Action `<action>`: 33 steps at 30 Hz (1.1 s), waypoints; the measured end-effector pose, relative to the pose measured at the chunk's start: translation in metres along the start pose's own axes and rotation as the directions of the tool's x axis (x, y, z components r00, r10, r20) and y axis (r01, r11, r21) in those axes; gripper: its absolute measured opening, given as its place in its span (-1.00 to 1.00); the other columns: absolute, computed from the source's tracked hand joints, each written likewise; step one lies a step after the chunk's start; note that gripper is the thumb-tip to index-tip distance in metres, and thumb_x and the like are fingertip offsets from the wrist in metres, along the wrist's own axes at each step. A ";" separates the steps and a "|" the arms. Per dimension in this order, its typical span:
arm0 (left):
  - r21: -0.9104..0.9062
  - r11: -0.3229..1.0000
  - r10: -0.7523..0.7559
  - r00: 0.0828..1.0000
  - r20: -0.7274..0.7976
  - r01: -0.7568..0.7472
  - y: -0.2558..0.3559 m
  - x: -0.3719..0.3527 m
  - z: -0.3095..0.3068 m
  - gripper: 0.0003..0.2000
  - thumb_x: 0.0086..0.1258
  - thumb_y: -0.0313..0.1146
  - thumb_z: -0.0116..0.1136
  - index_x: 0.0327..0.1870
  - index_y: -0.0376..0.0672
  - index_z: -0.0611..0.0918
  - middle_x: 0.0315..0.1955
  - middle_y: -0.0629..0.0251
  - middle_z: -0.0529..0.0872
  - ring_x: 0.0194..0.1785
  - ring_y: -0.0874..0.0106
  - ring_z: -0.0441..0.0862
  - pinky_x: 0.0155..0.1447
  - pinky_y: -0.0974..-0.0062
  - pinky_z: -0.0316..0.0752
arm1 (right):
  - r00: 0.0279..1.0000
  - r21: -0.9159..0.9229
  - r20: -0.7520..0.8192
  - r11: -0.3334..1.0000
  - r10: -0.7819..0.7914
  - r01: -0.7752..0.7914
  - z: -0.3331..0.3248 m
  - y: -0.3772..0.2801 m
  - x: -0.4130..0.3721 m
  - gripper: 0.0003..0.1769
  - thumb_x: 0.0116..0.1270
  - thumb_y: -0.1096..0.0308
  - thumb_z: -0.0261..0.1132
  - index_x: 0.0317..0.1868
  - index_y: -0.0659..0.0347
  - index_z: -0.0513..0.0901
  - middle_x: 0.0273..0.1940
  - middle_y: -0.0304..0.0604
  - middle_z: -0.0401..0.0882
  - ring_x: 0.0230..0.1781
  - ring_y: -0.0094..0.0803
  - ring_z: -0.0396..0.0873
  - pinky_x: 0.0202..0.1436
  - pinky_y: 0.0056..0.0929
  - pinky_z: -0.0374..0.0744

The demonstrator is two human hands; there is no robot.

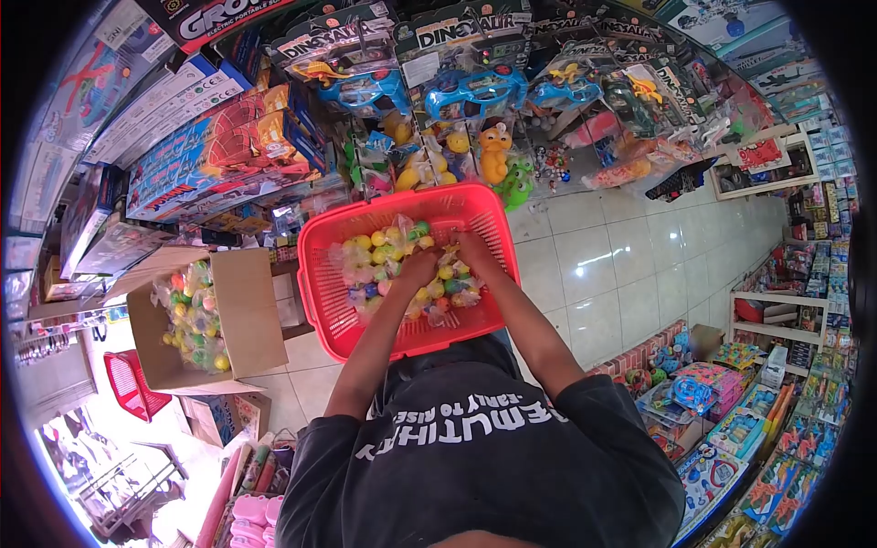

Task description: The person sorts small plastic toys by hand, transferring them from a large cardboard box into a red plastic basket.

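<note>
A red plastic basket (495,212) with slotted sides sits right in front of my body. Inside lie several clear plastic bags of small coloured balls (379,247), mostly yellow and green, with some orange and blue. Both of my arms reach down into the basket. My left hand (419,267) is closed at the middle of the pile, on a bag of balls. Close by on its right, my right hand (468,245) is closed too, with its fingertips at the clear plastic of a bag. Fingers of both hands are partly hidden by the hands themselves and the bags.
At the left stands an open cardboard box (251,315) holding more bagged balls. A smaller red basket (132,384) is beyond it. Packaged dinosaur toys (475,68) hang ahead above an orange toy figure (494,153). Tiled floor (603,265) stretches right, towards stocked shelves (781,310).
</note>
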State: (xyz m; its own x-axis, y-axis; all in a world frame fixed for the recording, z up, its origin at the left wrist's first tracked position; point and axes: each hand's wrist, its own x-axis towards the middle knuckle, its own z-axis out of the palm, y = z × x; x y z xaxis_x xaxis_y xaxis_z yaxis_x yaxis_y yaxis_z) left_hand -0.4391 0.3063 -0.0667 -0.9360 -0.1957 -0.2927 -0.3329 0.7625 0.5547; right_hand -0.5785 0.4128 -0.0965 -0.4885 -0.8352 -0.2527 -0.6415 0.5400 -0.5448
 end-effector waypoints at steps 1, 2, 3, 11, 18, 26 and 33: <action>-0.006 1.000 0.012 1.000 -0.017 -0.012 0.000 -0.002 0.002 -0.61 0.18 -0.44 -0.05 0.09 -0.08 0.48 0.09 0.29 0.47 0.11 0.15 0.40 0.13 0.23 0.39 | 1.000 0.007 0.007 1.000 0.011 -0.011 0.003 0.002 0.000 -0.71 -0.13 0.56 0.31 -0.30 0.16 0.56 -0.31 0.03 0.58 -0.24 -0.08 0.56 -0.16 -0.23 0.52; -0.006 1.000 0.011 1.000 -0.019 -0.011 0.000 -0.004 0.003 -0.61 0.18 -0.44 -0.05 0.09 -0.08 0.48 0.09 0.29 0.47 0.11 0.15 0.40 0.13 0.23 0.39 | 1.000 0.007 0.006 1.000 0.009 -0.009 0.006 0.003 0.000 -0.71 -0.13 0.56 0.31 -0.30 0.16 0.56 -0.31 0.03 0.58 -0.24 -0.08 0.56 -0.16 -0.23 0.52; -0.010 1.000 0.005 1.000 -0.028 -0.006 0.000 -0.006 0.006 -0.60 0.18 -0.44 -0.05 0.10 -0.09 0.47 0.09 0.27 0.47 0.11 0.14 0.40 0.14 0.23 0.38 | 1.000 -0.016 -0.012 1.000 0.005 -0.005 0.010 0.005 0.001 -0.71 -0.12 0.56 0.30 -0.29 0.17 0.56 -0.31 0.03 0.57 -0.24 -0.07 0.56 -0.16 -0.22 0.52; -0.243 0.947 0.165 0.967 -0.195 -0.211 -0.007 -0.025 -0.008 -0.61 0.13 -0.53 -0.06 0.05 -0.15 0.48 -0.02 0.13 0.52 0.03 0.10 0.45 0.11 0.27 0.37 | 0.990 0.038 0.116 0.996 0.077 -0.082 -0.018 -0.015 -0.019 -0.56 -0.11 0.54 0.30 -0.11 0.19 0.51 -0.22 0.10 0.55 -0.16 -0.02 0.53 -0.13 -0.21 0.53; -0.448 0.856 0.073 0.918 -0.391 -0.259 0.031 -0.086 -0.071 -0.71 0.24 -0.47 -0.06 0.01 -0.19 0.50 -0.08 0.12 0.55 0.03 0.23 0.49 0.04 0.33 0.44 | 0.998 0.082 -0.047 0.996 -0.033 0.037 -0.041 -0.032 -0.077 -0.48 -0.02 0.47 0.31 0.03 0.26 0.42 -0.20 0.06 0.55 -0.16 -0.07 0.55 -0.10 -0.27 0.53; -0.998 -0.025 0.119 0.992 0.051 0.055 0.080 -0.173 -0.078 -0.68 0.41 -0.24 -0.09 0.01 -0.29 0.47 -0.08 0.17 0.54 0.00 0.34 0.53 -0.12 0.37 0.58 | 0.985 0.831 0.168 0.545 -0.051 -0.113 -0.109 -0.090 -0.165 -0.73 0.25 0.37 0.18 -0.08 0.33 0.48 -0.36 -0.23 0.54 -0.32 -0.55 0.54 -0.24 -0.59 0.50; -0.845 0.438 0.176 0.893 0.414 0.306 0.076 -0.197 0.012 -0.65 0.36 -0.22 -0.03 0.07 -0.21 0.50 -0.06 0.20 0.56 0.03 0.40 0.51 0.08 0.47 0.43 | 0.897 0.924 0.366 0.210 -0.249 -0.318 -0.092 -0.062 -0.237 -0.65 0.35 0.15 0.08 -0.18 0.31 0.54 -0.47 -0.32 0.46 -0.45 -0.61 0.45 -0.33 -0.63 0.47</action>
State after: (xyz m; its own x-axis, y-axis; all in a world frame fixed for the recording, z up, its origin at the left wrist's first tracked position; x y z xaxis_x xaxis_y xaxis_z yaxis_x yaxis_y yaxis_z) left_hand -0.2783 0.4101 0.0238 -0.8469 0.2144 -0.4866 -0.5290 -0.2468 0.8120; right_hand -0.4772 0.5865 0.0707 -0.0621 -0.9216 -0.3832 0.5673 0.2833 -0.7733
